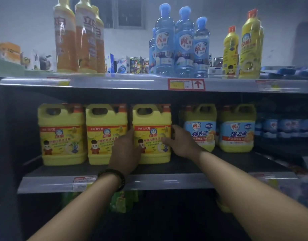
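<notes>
A yellow detergent jug (152, 122) with a yellow and red label stands third from the left on the middle shelf (167, 181). My left hand (126, 152) lies against the jug's left side, fingers reaching into the gap beside it. My right hand (181, 141) holds its right side, thumb across the front label and fingers round the edge. Both arms stretch forward from the bottom of the view. A dark bead bracelet (115, 178) circles my left wrist.
Two matching yellow jugs (62, 134) (106, 134) stand to the left, two blue-labelled yellow jugs (200, 127) (236, 127) to the right. The top shelf (115, 82) carries tall orange bottles (76, 37), blue bottles (181, 42) and yellow bottles (250, 44). Green packs (122, 200) sit below.
</notes>
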Tool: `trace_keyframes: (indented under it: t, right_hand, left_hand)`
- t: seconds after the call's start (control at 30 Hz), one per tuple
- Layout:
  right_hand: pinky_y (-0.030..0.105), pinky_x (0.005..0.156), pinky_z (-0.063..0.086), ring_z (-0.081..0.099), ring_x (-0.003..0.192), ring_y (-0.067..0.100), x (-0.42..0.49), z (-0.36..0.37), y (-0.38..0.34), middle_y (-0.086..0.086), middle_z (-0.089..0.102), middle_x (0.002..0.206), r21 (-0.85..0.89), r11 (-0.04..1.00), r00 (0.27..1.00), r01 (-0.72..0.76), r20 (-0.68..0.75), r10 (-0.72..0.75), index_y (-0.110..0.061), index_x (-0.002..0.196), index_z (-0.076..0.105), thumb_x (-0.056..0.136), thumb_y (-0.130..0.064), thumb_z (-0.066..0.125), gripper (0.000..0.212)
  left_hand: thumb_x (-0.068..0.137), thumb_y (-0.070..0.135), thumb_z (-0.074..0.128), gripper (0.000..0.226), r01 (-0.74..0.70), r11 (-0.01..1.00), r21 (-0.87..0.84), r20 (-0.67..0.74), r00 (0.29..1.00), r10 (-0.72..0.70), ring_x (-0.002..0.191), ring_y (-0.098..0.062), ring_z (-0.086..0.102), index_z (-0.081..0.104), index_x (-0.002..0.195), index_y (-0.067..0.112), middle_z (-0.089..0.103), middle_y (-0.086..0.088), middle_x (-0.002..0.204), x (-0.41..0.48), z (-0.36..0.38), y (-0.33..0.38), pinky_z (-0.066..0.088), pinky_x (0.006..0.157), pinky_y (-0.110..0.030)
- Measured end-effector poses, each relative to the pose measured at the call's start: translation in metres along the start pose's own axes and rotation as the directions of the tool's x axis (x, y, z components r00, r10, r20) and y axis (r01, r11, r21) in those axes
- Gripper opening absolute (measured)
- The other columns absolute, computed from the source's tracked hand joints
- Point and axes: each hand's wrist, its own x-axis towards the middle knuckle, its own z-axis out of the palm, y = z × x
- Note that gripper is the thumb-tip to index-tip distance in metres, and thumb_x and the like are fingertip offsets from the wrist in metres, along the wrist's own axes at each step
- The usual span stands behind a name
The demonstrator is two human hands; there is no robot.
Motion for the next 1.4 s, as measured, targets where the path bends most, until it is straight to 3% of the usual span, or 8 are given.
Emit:
trace_keyframes:
  t: [0.13,0.27,0.47,0.73,0.87,1.0,1.17,1.4]
  right_hand:
    - [0.037,0.095,0.057,0.065,0.115,0.019,-0.041,0.003,0.005,0.002,0.065,0.130,-0.046,0.998,0.986,0.030,-0.163,-0.037,-0.017,0.145,0.052,0.098,-0.037,0.075,0.056]
    - [0.025,0.069,0.050,0.062,0.078,0.011,-0.109,0.009,0.017,-0.001,0.067,0.093,-0.186,0.953,0.910,0.238,-0.300,-0.286,-0.015,0.119,0.067,0.098,-0.026,0.075,0.026]
    - [0.028,0.071,0.051,0.063,0.080,0.012,-0.232,0.048,0.082,-0.007,0.068,0.088,-0.195,0.970,0.980,0.144,-0.108,-0.167,-0.024,0.097,0.063,0.098,-0.025,0.071,0.008]
    - [0.033,0.083,0.053,0.068,0.095,0.016,-0.406,0.143,0.216,-0.010,0.068,0.095,-0.251,0.878,0.839,-0.407,0.278,0.468,-0.029,0.106,0.063,0.097,-0.035,0.069,0.012]
    - [0.031,0.087,0.052,0.064,0.107,0.021,-0.483,0.178,0.269,-0.005,0.063,0.107,-0.349,0.761,0.659,-0.547,0.380,0.649,-0.028,0.115,0.059,0.098,-0.033,0.068,0.021]
    - [0.038,0.092,0.057,0.065,0.103,0.021,-0.554,0.204,0.310,-0.002,0.066,0.112,-0.360,0.637,0.525,-0.682,0.365,0.768,-0.029,0.112,0.060,0.099,-0.027,0.060,0.013]
    - [0.035,0.116,0.043,0.052,0.141,0.028,-0.607,0.225,0.347,0.007,0.043,0.164,-0.481,0.598,0.283,-0.641,0.576,0.767,-0.027,0.168,0.023,0.103,-0.038,0.064,0.078]
    - [0.038,0.118,0.042,0.049,0.144,0.030,-0.603,0.225,0.369,0.009,0.036,0.168,-0.484,0.540,0.229,-0.689,0.562,0.795,-0.028,0.170,0.012,0.104,-0.031,0.059,0.081]
  left_hand:
    - [0.097,0.031,0.072,0.036,-0.042,0.999,0.005,-0.026,0.999,0.042,0.102,-0.018,0.067,0.063,0.130,0.024,0.070,0.004,0.115,-0.041,-0.022,0.011,0.054,0.084,-0.031]
    - [0.093,0.017,0.076,0.022,-0.248,0.968,-0.032,-0.033,0.969,0.246,0.086,-0.004,0.063,0.067,0.111,0.024,0.069,0.010,0.099,-0.127,-0.032,0.025,0.052,0.075,-0.018]
    - [0.091,0.022,0.076,0.019,-0.098,0.979,-0.177,0.241,0.960,0.139,0.079,0.008,0.061,0.064,0.100,0.035,0.065,0.024,0.087,-0.269,0.019,0.001,0.048,0.073,-0.008]
    - [0.096,0.040,0.051,0.016,0.095,0.993,0.076,0.866,0.487,-0.113,0.096,-0.015,0.066,0.063,0.104,0.033,0.070,0.009,0.106,-0.436,0.091,-0.044,0.050,0.077,-0.035]
    - [0.090,0.071,0.036,0.043,-0.006,0.975,0.221,0.934,0.291,-0.210,0.090,-0.009,0.065,0.064,0.110,0.043,0.070,0.015,0.107,-0.504,0.118,-0.059,0.052,0.076,-0.031]
    - [0.099,0.054,0.050,0.035,-0.017,0.979,0.203,0.976,0.080,-0.201,0.109,-0.018,0.065,0.063,0.126,0.037,0.068,0.004,0.129,-0.556,0.153,-0.055,0.048,0.084,-0.033]
    - [0.096,0.062,0.050,0.056,0.013,0.972,0.233,0.972,-0.017,-0.233,0.115,-0.029,0.062,0.046,0.146,0.036,0.054,-0.008,0.147,-0.594,0.199,-0.047,0.053,0.094,-0.039]
    - [0.101,0.057,0.051,0.064,-0.172,0.956,0.240,0.959,-0.110,-0.261,0.128,-0.042,0.056,0.031,0.158,0.035,0.044,-0.013,0.152,-0.617,0.238,-0.050,0.051,0.103,-0.048]
